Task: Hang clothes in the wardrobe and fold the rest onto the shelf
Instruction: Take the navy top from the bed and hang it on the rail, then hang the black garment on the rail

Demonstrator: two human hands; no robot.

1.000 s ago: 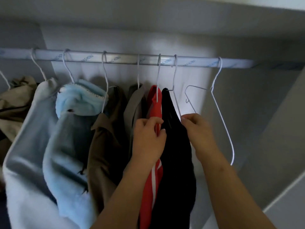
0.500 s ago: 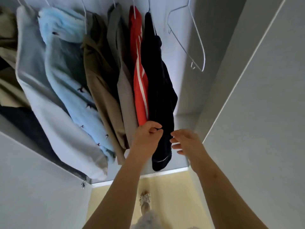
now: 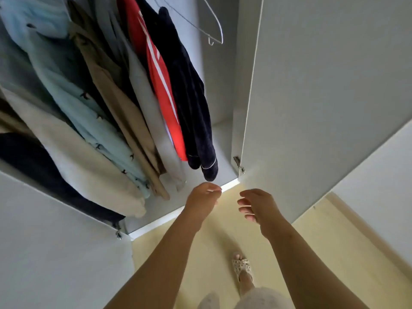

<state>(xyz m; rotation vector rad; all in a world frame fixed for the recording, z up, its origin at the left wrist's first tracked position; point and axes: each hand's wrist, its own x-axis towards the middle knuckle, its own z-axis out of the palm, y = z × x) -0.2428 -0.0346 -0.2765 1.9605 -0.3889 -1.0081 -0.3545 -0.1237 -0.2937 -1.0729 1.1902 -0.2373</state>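
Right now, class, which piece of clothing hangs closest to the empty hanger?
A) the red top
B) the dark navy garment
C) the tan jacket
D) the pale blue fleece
B: the dark navy garment is the last piece in the row, right beside the empty hanger, with the red top on its far side.

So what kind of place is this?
Probably a bedroom at home, facing an open wardrobe: a red garment and others hang inside beside an empty wire hanger, and a slippered foot stands on pale flooring.
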